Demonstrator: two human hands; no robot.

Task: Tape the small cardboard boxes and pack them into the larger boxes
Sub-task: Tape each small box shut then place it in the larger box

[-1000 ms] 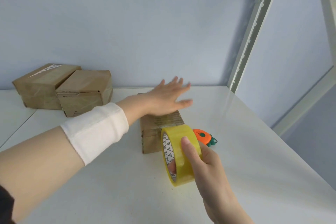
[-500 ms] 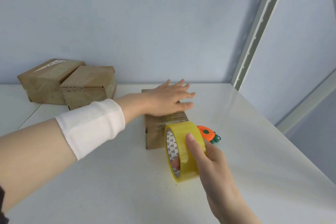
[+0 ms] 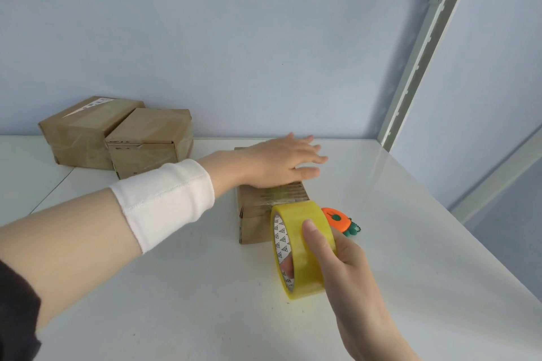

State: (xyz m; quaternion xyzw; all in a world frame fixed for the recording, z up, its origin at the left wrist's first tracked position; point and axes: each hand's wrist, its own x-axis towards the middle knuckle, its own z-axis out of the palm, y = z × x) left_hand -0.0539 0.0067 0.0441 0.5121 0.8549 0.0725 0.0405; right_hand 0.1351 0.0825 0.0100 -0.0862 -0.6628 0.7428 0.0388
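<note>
One box (image 3: 255,221) under left hand (image 3: 278,163); right hand (image 3: 350,272) grips tape (image 3: 308,258), perhaps attached.

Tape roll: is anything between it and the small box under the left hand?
Nothing visible does. The tape roll, held by the right hand, is right at the small box's near end; the orange carrot-shaped item lies off to the side.

Left arm: a white knit band (image 3: 167,199) encircles the forearm just behind the wrist. Its fabric is soft and finely ribbed, with a stitched seam line running parallel to the edge nearer the elbow. At 8 o'clock, at the frame edge, a dark, near-black sleeve (image 3: 14,311) covers the upper arm. The left hand (image 3: 278,165) is bare. The right hand (image 3: 349,272), at 5 o'clock, is bare, as are its wrist and forearm.
</note>
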